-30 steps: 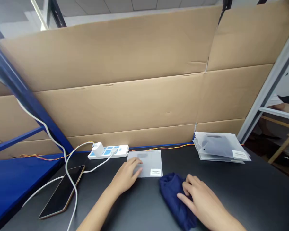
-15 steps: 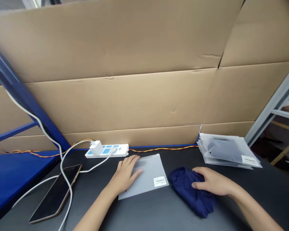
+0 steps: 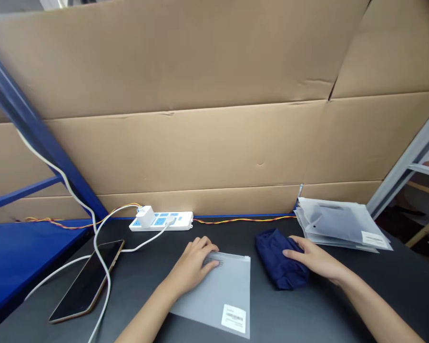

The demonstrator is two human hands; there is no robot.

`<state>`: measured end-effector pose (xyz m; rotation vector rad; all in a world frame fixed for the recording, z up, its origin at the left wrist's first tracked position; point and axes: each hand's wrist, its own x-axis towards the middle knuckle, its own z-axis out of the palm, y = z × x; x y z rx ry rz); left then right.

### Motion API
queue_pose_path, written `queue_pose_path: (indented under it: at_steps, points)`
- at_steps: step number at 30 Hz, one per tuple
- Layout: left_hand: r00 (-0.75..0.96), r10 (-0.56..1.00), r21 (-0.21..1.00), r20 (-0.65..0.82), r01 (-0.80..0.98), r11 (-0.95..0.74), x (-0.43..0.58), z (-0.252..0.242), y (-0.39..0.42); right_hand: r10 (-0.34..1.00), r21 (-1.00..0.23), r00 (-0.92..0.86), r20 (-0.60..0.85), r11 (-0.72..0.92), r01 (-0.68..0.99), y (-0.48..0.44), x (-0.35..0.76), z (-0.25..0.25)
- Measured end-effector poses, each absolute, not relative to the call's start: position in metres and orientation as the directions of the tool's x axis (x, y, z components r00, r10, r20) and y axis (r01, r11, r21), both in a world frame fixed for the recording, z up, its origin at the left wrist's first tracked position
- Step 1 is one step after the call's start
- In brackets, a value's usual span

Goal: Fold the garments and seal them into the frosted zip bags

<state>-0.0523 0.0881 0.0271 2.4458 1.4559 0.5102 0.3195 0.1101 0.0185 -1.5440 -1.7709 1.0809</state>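
Observation:
A frosted plastic zip bag [image 3: 214, 290] with a white barcode label lies flat on the black tabletop. My left hand [image 3: 195, 267] rests on its upper left part, thumb apart from the slightly bent fingers. To the right is a folded piece of navy blue fabric [image 3: 277, 259], bunched into a rough bundle. My right hand [image 3: 312, 257] grips its right side, with the thumb on top; the fingertips are partly hidden. The fabric sits beside the bag, a gap between them.
A stack of filled frosted bags [image 3: 339, 224] lies at the back right. A white power strip [image 3: 180, 220] with plugs stands along the cardboard wall [image 3: 214, 152]. A phone [image 3: 87, 281] and a white cable [image 3: 105, 271] lie on the left. A blue frame post [image 3: 57, 143] rises there.
The zip bag has come nearer to me and turned clockwise under my left hand. My right hand has moved the navy fabric slightly away from me, and it looks more compact.

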Motion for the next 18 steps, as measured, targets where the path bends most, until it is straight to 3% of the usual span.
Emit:
queue_pose_path:
  at_steps: [4,12,18]
  points:
    - [0.5,0.838,0.361,0.218,0.757,-0.545,-0.042,0.026,0.088,0.919,-0.931,-0.345,-0.194,-0.061,0.361,0.107,0.319,0.021]
    - [0.657,0.741,0.502,0.14,0.598,-0.625,-0.028,0.041,0.068,0.962,-0.99,-0.239,-0.135,-0.123,0.066,0.099,0.29,0.013]
    - [0.698,0.695,0.481,0.169,0.557,-0.677,-0.013,0.035,0.065,0.965,-0.983,-0.247,-0.091,-0.127,-0.134,0.083,0.253,0.013]
